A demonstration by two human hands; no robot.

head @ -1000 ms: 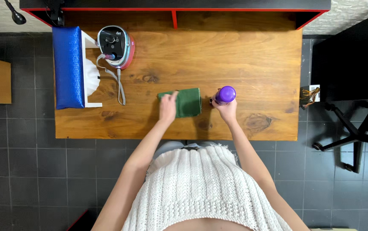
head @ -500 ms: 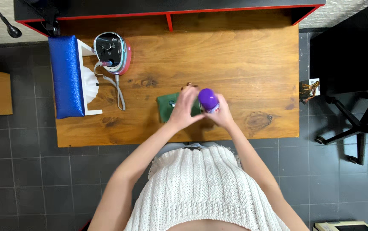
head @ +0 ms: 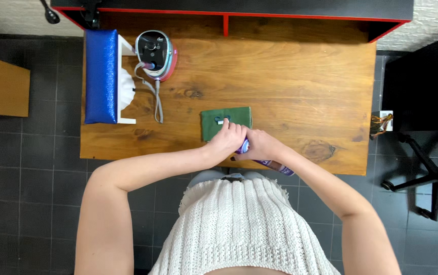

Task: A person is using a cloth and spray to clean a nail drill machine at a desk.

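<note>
Hands hide most of the purple bottle [head: 275,164].

The slim purple plastic spray bottle [head: 266,162] is lying tilted on its side between both hands, its capped end tucked under the left hand [head: 227,138] and its dark lower body sticking out beyond the right hand [head: 260,146]. The flat dark green rectangular cloth [head: 226,122] is lying spread just ahead of the left hand's fingertips, its near edge partly covered by them.
</note>
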